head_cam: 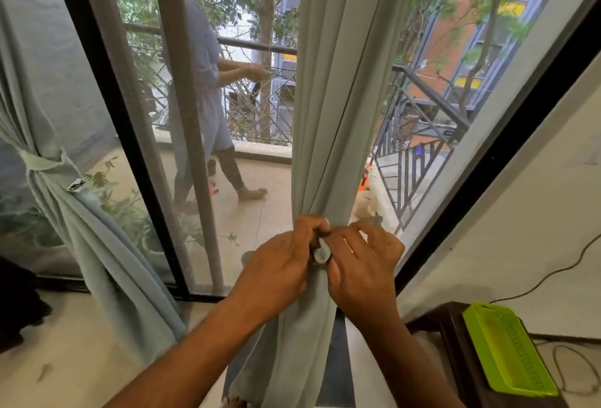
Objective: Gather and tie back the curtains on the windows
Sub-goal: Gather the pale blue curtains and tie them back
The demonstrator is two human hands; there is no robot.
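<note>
Two hands cinch the middle curtain

Two things flank it: a lime-green plastic basket (507, 350) on a dark stool at right, and a pale grey-green curtain already tied back (55, 160) at left. Between them hangs the pale grey-green gathered fabric curtain (328, 98) before the black-framed glass door (107, 108). Left hand (279, 268) and right hand (364, 264), fingers curled, pinch a small pale tie-back end (322, 253) against the bunched cloth.
</note>
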